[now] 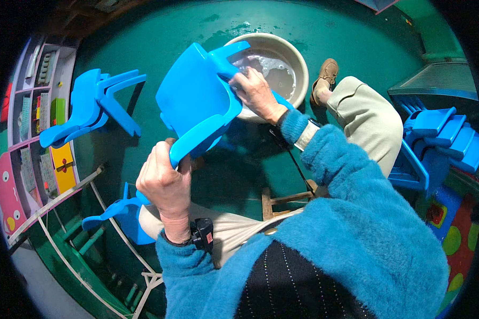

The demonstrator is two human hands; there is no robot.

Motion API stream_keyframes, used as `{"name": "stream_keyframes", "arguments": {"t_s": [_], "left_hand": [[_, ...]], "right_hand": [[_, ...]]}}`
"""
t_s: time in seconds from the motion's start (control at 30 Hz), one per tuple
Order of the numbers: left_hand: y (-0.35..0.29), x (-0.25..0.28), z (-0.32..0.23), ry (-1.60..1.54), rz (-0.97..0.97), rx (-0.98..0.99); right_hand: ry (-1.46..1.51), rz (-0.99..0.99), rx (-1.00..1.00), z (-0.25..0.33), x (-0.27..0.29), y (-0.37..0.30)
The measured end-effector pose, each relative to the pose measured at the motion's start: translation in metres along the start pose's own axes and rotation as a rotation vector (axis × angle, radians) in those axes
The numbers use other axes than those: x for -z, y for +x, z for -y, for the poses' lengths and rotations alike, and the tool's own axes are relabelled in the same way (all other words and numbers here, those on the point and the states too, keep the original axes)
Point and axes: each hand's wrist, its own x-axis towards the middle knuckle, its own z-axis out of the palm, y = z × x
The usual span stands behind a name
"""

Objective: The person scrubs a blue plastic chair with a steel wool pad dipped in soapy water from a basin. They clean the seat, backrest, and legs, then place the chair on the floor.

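A small blue plastic chair [189, 87] is held tilted in front of me, off its feet. My left hand [166, 173] is closed round the chair's near edge. My right hand [257, 94] has its fingers curled over the chair's frame at the far right, by one of its legs. Whether anything lies under those fingers is hidden. Just behind the right hand stands a round beige basin [305, 80] of cloudy, sudsy water, partly covered by the chair and my hand.
Another blue chair [88, 101] lies at the left, and one more [123, 215] is below it beside a white metal frame [53, 204]. Several blue chairs [436, 130] are stacked at the right. Shelves [40, 87] line the left wall. The green floor [346, 32] has wet patches beyond the basin.
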Motion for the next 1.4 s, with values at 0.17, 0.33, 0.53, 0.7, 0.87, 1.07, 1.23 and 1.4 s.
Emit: {"name": "stream_keyframes", "arguments": {"t_s": [0.17,0.33,0.53,0.7,0.87,1.07,1.23,1.4], "left_hand": [[-0.003,0.0,0.002,0.023,0.023,-0.031],[-0.009,0.001,0.002,0.04,0.033,-0.016],[-0.01,-0.002,0.004,0.024,0.038,-0.037],[-0.009,-0.002,0.005,0.044,0.033,-0.026],[-0.004,-0.002,0.006,0.013,0.036,-0.039],[0.001,-0.002,0.003,-0.008,0.01,-0.041],[-0.001,-0.002,0.004,-0.007,-0.003,-0.054],[-0.007,-0.003,0.004,0.007,-0.023,-0.031]], "right_hand": [[0.046,-0.07,0.107,0.006,-0.005,0.014],[-0.108,0.025,0.027,0.005,-0.006,0.001],[-0.075,-0.019,0.062,-0.004,-0.003,-0.013],[-0.123,0.206,-0.237,0.006,0.008,-0.008],[0.002,-0.011,0.033,0.006,0.005,0.002],[-0.08,0.2,-0.171,-0.014,0.008,-0.042],[0.117,0.032,-0.165,-0.018,0.028,-0.041],[0.207,-0.134,-0.147,-0.008,0.019,0.004]]}}
